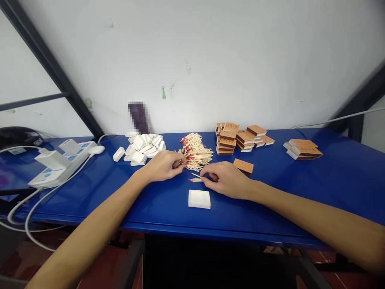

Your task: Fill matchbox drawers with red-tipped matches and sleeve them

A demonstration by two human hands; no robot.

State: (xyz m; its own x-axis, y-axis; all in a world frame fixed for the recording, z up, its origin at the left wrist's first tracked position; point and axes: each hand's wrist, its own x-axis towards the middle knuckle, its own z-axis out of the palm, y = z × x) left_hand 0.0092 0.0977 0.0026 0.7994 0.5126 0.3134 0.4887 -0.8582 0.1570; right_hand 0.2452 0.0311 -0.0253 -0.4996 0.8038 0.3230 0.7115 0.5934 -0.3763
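My left hand (165,164) is pinched closed at the left edge of a loose pile of red-tipped matches (197,151), with match ends showing between its fingertips. Thumb and forefinger of my right hand (225,178) close on the ends of a few matches (195,179) just in front of the pile, their red heads pointing left. Directly below them lies a shallow white matchbox tray (199,199), open side up. Behind my right hand is one brown matchbox sleeve (243,166), partly hidden by the hand.
White trays (141,148) are heaped left of the matches. Stacked orange-brown matchboxes (227,138) stand behind on the right, and a few more (303,148) lie farther right. A white power strip (64,162) with cables occupies the left. The blue table's front edge (198,232) runs below the tray.
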